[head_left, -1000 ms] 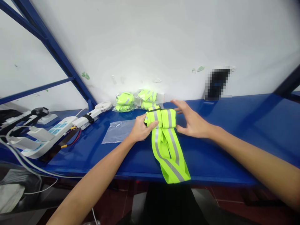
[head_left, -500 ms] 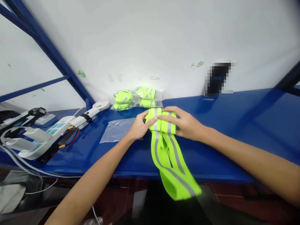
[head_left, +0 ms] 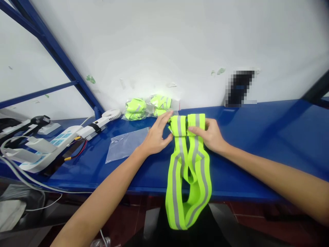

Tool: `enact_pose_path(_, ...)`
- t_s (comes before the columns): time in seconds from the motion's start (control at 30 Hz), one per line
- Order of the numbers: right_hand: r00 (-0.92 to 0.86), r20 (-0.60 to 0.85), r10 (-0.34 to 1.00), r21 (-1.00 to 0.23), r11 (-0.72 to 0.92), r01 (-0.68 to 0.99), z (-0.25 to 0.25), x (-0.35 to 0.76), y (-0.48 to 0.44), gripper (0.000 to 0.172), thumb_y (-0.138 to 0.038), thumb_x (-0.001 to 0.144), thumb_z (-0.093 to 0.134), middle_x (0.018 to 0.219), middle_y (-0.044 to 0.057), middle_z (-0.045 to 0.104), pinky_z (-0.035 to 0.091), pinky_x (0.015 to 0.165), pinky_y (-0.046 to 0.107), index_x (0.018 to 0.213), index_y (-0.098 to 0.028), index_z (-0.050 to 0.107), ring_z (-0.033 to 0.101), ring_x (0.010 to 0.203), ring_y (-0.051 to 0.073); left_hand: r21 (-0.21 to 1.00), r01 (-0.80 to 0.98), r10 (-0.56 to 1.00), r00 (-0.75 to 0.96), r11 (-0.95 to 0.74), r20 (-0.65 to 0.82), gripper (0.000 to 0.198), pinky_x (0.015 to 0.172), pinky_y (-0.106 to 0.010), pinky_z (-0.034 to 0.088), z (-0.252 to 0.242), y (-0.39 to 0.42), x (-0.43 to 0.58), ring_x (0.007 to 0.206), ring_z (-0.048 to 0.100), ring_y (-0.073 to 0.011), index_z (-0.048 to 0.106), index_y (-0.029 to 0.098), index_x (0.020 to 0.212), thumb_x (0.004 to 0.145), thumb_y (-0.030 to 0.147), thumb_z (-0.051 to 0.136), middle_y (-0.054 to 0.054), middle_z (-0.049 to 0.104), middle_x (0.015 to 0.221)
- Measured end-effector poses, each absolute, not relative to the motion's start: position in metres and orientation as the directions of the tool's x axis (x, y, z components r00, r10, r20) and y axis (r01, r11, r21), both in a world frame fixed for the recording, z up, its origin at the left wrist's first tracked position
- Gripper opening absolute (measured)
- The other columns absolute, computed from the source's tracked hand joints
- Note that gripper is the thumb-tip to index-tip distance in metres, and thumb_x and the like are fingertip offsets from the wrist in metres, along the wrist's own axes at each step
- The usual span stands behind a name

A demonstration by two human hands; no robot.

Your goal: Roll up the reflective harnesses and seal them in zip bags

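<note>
A neon-yellow reflective safety vest (head_left: 189, 168) with grey stripes lies partly folded on the blue table (head_left: 257, 137). Its lower loops hang over the front edge. My right hand (head_left: 209, 135) is closed on the folded top of the vest, thumb on the upper side. My left hand (head_left: 155, 137) touches the left end of that fold, with fingers stretched out. A clear plastic bag (head_left: 125, 145) lies flat just left of my left hand.
Two bagged folded vests (head_left: 147, 107) sit against the white wall behind. A small white hand fan (head_left: 102, 121), a white power strip (head_left: 43, 151) and cables occupy the table's left end. A blue diagonal frame bar (head_left: 59, 58) rises at the left.
The vest's folded top has shifted right and away from me. The hanging part has dropped further over the table edge. My right hand went from lying over the fold to gripping it.
</note>
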State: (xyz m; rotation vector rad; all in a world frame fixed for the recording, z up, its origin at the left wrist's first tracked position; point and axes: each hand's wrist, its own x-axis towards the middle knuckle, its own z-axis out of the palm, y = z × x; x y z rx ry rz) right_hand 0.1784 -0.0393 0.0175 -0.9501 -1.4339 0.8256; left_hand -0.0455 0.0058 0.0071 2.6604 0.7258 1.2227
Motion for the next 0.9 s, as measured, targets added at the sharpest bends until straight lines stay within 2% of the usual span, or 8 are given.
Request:
enact_pose_path(0.13, -0.118, 0.215, 0.969, -0.973, 0.203, -0.110, 0.014, 0.172, -0.037, 0.033, -0.043, 0.073, 0.078, 0.090, 0.007, 0.076, 0.057, 0.064, 0.033, 0.091, -0.016, 0.073, 0.071, 0.076, 0.025, 0.214, 0.361, 0.402, 0.599, -0.908, 0.692, 0.068, 0.106, -0.044, 0.043, 0.010, 0.003, -0.046, 0.131, 0.046, -0.0277, 0.031, 0.026, 0.149, 0.086, 0.022, 0.058, -0.013, 0.047, 0.141)
enact_pose_path(0.3, -0.146, 0.233, 0.961, -0.968, 0.215, -0.134, 0.014, 0.178, -0.031, 0.061, -0.040, 0.076, 0.078, 0.109, 0.005, 0.072, 0.059, 0.075, 0.033, 0.131, -0.024, 0.056, 0.071, 0.089, 0.022, 0.276, 0.395, 0.474, 0.598, -0.876, 0.647, 0.049, 0.097, -0.038, 0.046, 0.012, 0.002, -0.047, 0.113, 0.056, -0.0242, 0.048, 0.024, 0.137, 0.089, 0.026, 0.059, -0.010, 0.058, 0.124)
enact_pose_path(0.4, -0.381, 0.223, 0.897, -0.975, 0.201, -0.097, 0.016, 0.182, -0.030, 0.077, -0.034, 0.069, 0.083, 0.111, 0.007, 0.072, 0.061, 0.078, 0.039, 0.137, -0.023, 0.049, 0.072, 0.088, 0.025, 0.400, 0.459, 0.584, 0.390, -0.793, 0.712, 0.023, 0.087, -0.034, 0.046, 0.015, 0.004, -0.044, 0.097, 0.056, -0.0221, 0.066, 0.018, 0.099, 0.090, 0.038, 0.058, -0.009, 0.059, 0.104)
enact_pose_path(0.47, -0.505, 0.189, 0.842, -0.978, 0.206, -0.023, 0.015, 0.182, -0.032, 0.070, -0.033, 0.070, 0.082, 0.108, 0.007, 0.073, 0.061, 0.080, 0.044, 0.134, -0.021, 0.053, 0.073, 0.090, 0.027, 0.524, 0.445, 0.656, 0.224, -0.726, 0.720, 0.036, 0.079, -0.033, 0.044, 0.017, 0.005, -0.044, 0.084, 0.053, -0.0195, 0.061, 0.017, 0.069, 0.090, 0.046, 0.057, -0.007, 0.055, 0.087)
enact_pose_path(0.57, -0.482, 0.242, 0.842, -0.932, 0.340, 0.125, 0.010, 0.178, -0.032, 0.047, -0.038, 0.083, 0.069, 0.108, 0.008, 0.074, 0.061, 0.080, 0.045, 0.126, -0.021, 0.061, 0.072, 0.091, 0.027, 0.720, 0.298, 0.775, 0.141, -0.627, 0.616, 0.052, 0.063, -0.029, 0.037, 0.018, 0.008, -0.047, 0.064, 0.044, -0.0139, 0.048, 0.017, 0.054, 0.088, 0.055, 0.055, -0.001, 0.046, 0.065)
enact_pose_path(0.73, -0.290, 0.566, 0.772, -0.695, 0.636, 0.336, 0.008, 0.183, -0.030, 0.082, -0.029, 0.082, 0.071, 0.134, 0.013, 0.061, 0.057, 0.089, 0.045, 0.153, -0.027, 0.030, 0.065, 0.112, 0.029, 0.884, 0.196, 0.885, 0.297, -0.424, 0.359, 0.063, 0.047, -0.027, 0.014, 0.016, 0.004, -0.043, 0.046, 0.019, -0.0069, 0.035, 0.018, 0.046, 0.083, 0.064, 0.057, 0.005, 0.025, 0.047)
enact_pose_path(0.8, -0.329, 0.658, 0.678, -0.553, 0.731, 0.400, 0.011, 0.189, -0.030, 0.071, -0.025, 0.083, 0.068, 0.139, 0.012, 0.057, 0.052, 0.096, 0.048, 0.148, -0.029, 0.039, 0.059, 0.122, 0.030, 0.909, 0.212, 0.879, 0.406, -0.358, 0.251, 0.064, 0.045, -0.026, 0.014, 0.015, 0.000, -0.038, 0.043, 0.021, -0.0063, 0.036, 0.018, 0.045, 0.082, 0.066, 0.056, 0.004, 0.027, 0.044)
enact_pose_path(0.9, -0.414, 0.699, 0.583, -0.411, 0.802, 0.434, 0.014, 0.193, -0.032, 0.032, -0.024, 0.088, 0.061, 0.136, 0.010, 0.059, 0.047, 0.101, 0.048, 0.120, -0.026, 0.066, 0.057, 0.125, 0.030, 0.925, 0.231, 0.885, 0.428, -0.303, 0.183, 0.067, 0.043, -0.026, 0.022, 0.013, -0.003, -0.033, 0.038, 0.030, -0.0082, 0.044, 0.018, 0.046, 0.088, 0.070, 0.042, 0.002, 0.034, 0.039)
